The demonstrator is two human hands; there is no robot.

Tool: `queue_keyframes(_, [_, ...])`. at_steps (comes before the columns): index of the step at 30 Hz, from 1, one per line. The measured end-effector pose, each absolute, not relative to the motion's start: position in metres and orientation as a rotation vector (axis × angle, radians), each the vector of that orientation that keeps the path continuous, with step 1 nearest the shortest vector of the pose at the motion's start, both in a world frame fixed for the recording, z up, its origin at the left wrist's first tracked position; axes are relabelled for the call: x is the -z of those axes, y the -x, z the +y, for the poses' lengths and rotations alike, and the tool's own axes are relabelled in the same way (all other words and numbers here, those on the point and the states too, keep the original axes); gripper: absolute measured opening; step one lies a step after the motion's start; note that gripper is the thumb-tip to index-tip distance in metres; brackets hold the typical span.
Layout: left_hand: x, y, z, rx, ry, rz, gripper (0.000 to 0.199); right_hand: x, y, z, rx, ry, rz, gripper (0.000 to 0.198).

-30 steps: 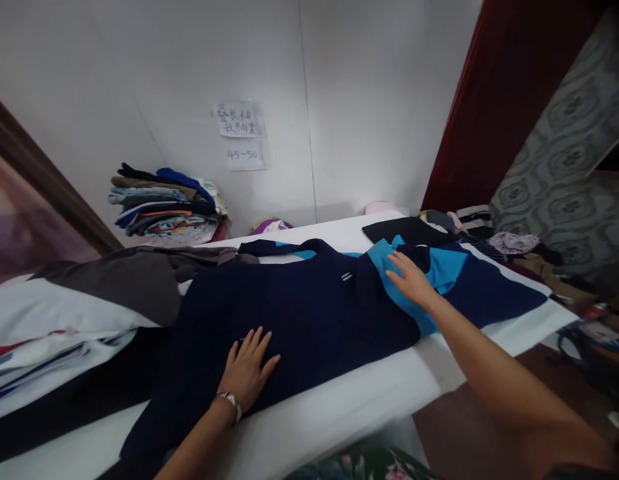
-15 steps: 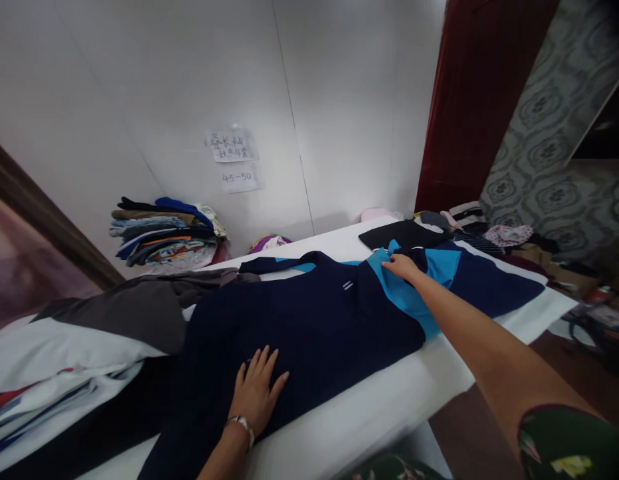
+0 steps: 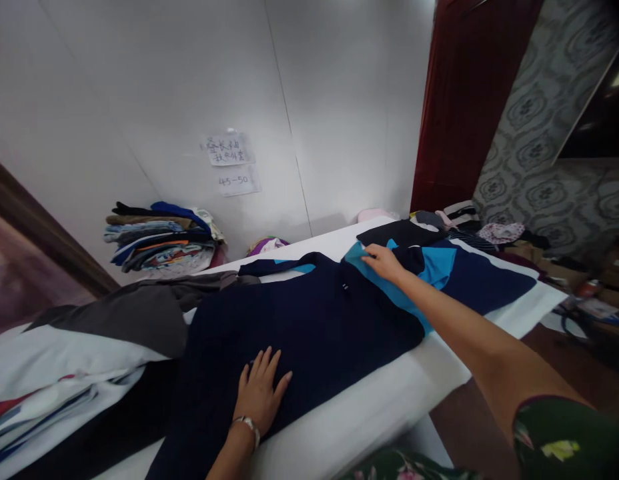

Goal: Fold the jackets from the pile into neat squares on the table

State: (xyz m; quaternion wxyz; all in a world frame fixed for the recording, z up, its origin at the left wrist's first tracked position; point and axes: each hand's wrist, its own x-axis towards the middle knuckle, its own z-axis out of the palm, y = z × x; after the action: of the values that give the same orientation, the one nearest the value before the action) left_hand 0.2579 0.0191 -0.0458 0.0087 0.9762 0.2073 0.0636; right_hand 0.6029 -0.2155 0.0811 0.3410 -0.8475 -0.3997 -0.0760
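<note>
A dark navy jacket (image 3: 299, 327) with bright blue parts is spread across the white table (image 3: 369, 393). My left hand (image 3: 262, 390) rests flat on its near part, fingers spread, a bracelet on the wrist. Farther right, my right hand (image 3: 384, 261) pinches an edge of the bright blue fabric and holds it folded over the navy cloth. More blue and navy fabric lies beyond the right forearm. The far sleeve lies along the back of the table.
On the left are a grey and white garment pile (image 3: 119, 320) and a stack of folded clothes (image 3: 162, 233) by the wall. A black garment (image 3: 397, 232) lies behind my right hand. Cardboard boxes and loose clothes crowd the right. Paper notes (image 3: 232, 163) hang on the wall.
My right hand has moved left with the blue fabric edge, drawing it farther over the navy cloth. The left hand stays flat on the jacket. The view has shifted slightly.
</note>
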Motion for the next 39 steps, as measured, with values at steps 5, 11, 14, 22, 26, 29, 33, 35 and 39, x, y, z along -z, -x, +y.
queue_keyframes(5, [0.045,-0.258,0.019,-0.249,-2.945,0.654,0.055,-0.05,-0.491,-0.216,0.375,1.735,-2.186,0.023])
queue_keyframes(11, [0.025,-0.271,0.003,-0.529,-2.699,0.568,0.047,0.004,-0.432,-0.254,0.066,1.824,-2.16,0.023])
queue_keyframes(14, [0.008,-0.291,-0.018,-0.621,-2.625,0.389,0.045,0.011,-0.426,-0.275,0.182,1.848,-1.963,0.023])
queue_keyframes(22, [-0.037,-0.378,-0.076,-0.419,-2.794,0.356,0.05,0.02,-0.433,-0.343,0.557,1.911,-1.341,0.028])
queue_keyframes(26, [-0.033,-0.415,-0.096,-0.107,-2.918,0.439,0.068,0.033,-0.442,-0.373,0.474,2.017,-1.05,0.029])
queue_keyframes(29, [-0.024,-0.43,-0.097,0.073,-2.892,0.537,0.061,0.039,-0.443,-0.382,0.396,2.007,-0.981,0.027])
queue_keyframes(33, [-0.022,-0.441,-0.081,0.025,-2.768,0.599,0.031,0.034,-0.444,-0.373,0.393,1.901,-1.118,0.026])
queue_keyframes(35, [-0.031,-0.443,-0.07,-0.076,-2.654,0.643,0.027,0.028,-0.447,-0.363,0.4,1.859,-1.208,0.027])
queue_keyframes(39, [-0.064,-0.432,-0.044,-0.592,-1.868,0.663,0.024,0.02,-0.463,-0.345,0.426,1.881,-1.292,0.026])
